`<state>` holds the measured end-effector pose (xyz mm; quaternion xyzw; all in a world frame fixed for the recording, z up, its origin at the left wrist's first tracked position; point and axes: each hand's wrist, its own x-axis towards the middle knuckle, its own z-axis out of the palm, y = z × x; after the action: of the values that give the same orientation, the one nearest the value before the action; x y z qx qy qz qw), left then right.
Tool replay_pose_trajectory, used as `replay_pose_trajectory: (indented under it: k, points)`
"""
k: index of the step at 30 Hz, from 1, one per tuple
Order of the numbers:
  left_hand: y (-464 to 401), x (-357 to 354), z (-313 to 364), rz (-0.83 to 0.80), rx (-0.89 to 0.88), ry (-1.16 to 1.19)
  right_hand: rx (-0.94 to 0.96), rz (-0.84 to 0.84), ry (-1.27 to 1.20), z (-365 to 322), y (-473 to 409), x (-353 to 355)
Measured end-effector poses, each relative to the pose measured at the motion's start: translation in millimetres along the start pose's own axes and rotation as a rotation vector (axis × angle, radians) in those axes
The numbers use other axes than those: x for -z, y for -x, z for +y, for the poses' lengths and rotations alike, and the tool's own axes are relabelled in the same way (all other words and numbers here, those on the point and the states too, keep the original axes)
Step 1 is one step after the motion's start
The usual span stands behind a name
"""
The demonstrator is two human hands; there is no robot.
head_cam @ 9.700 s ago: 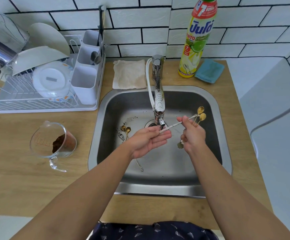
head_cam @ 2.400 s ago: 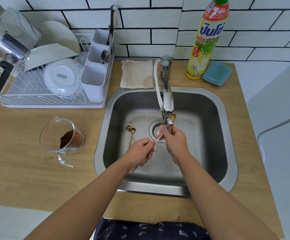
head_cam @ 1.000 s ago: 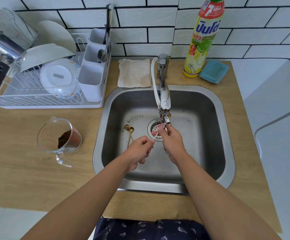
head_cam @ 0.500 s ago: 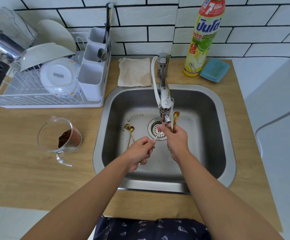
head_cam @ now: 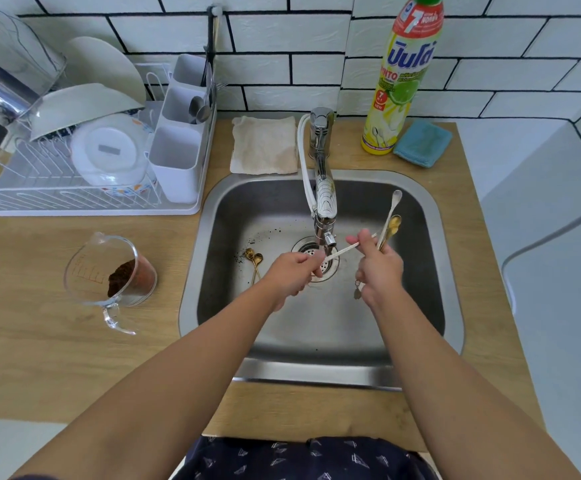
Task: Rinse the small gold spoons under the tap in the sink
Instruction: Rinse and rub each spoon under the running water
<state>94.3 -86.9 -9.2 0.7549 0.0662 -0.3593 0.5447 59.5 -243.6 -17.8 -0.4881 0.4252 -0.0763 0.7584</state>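
Here, left of frame, a jug [head_cam: 110, 280] of brown grounds stands on the counter [head_cam: 39, 341]. In the sink [head_cam: 316, 370], two gold spoons [head_cam: 255, 263] lie left of the drain. At centre, left hand [head_cam: 290, 275] pinches a spoon handle [head_cam: 346, 249] under the tap [head_cam: 323, 206]; right hand [head_cam: 379, 271] grips its other end plus upright spoons [head_cam: 391, 220].

I hold gold spoons [head_cam: 390, 227] upright at two o'clock of the drain; two more [head_cam: 256, 261] lie at nine o'clock.
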Motion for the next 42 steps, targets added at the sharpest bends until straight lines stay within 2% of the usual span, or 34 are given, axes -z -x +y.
replay_pose_trajectory:
  k: [2,4,7,9,11,13,15,16,17,19,21,23,26,28,30,33,34,37,39,42]
  points:
    - [-7.1,-12.2,7.0,0.073,-0.022,0.024,-0.010,0.013,0.006,-0.1,2.0,0.8]
    - [-11.8,-20.9,10.9,0.037,-0.073,0.091,-0.004,0.026,-0.037,-2.8,1.7,2.7]
    - [-11.1,-16.0,8.2,-0.263,-0.048,0.383,0.015,0.047,-0.010,-8.4,-2.6,8.1]
    - [-9.6,-6.1,3.0,-0.370,-0.007,0.511,0.025,0.050,0.021,-8.1,-2.9,9.0]
    - [-7.4,-0.7,1.1,-0.306,0.005,0.411,0.035,0.044,0.029,-4.3,-0.5,5.9]
    - [-7.8,-3.3,1.6,-0.091,-0.003,0.155,0.024,0.033,0.021,0.7,2.2,-0.2]
    - [-10.7,-7.7,1.9,0.108,-0.017,0.017,0.009,0.032,0.020,3.0,4.0,-4.8]
    - [-12.7,-8.7,1.0,0.117,-0.031,-0.003,0.012,0.033,0.015,2.0,3.6,-5.4]
    - [-12.8,-8.0,-0.6,0.058,-0.044,0.014,0.019,0.040,0.010,0.2,2.5,-5.1]
    - [-8.1,-3.2,-3.8,-0.165,-0.044,0.131,0.034,0.074,0.003,-4.5,-0.9,-1.7]
    - [-6.0,1.4,-9.4,-0.282,-0.024,0.228,0.034,0.101,0.007,-6.4,-3.6,2.2]
    - [-5.6,0.2,-11.5,-0.211,-0.030,0.196,0.014,0.090,0.006,-4.1,-3.3,2.8]
    - [-7.6,-5.1,-11.1,0.024,-0.059,0.153,-0.018,0.061,0.035,2.6,0.0,-1.3]
    - [-9.6,-7.2,-12.4,0.085,-0.072,0.103,-0.014,0.057,0.030,2.1,0.6,-0.6]
    - [-9.3,-7.0,-12.9,-0.028,-0.055,0.188,-0.010,0.060,0.039,-1.3,-1.8,2.6]
    - [-6.7,0.1,-13.8,-0.310,-0.013,0.459,0.008,0.078,0.030,-7.3,-5.9,8.1]
    - [-6.3,1.6,-13.6,-0.329,-0.014,0.454,0.010,0.076,0.020,-7.8,-6.6,8.5]
    - [-10.3,-1.9,-10.0,-0.140,-0.024,0.233,-0.004,0.074,-0.003,-4.5,-3.2,2.7]
    - [-13.1,-3.6,-9.3,-0.027,-0.038,0.172,-0.016,0.055,0.007,-0.8,1.3,-3.9]
    - [-13.1,1.7,-16.2,-0.034,-0.057,0.110,-0.040,-0.017,0.012,4.4,10.0,-11.5]
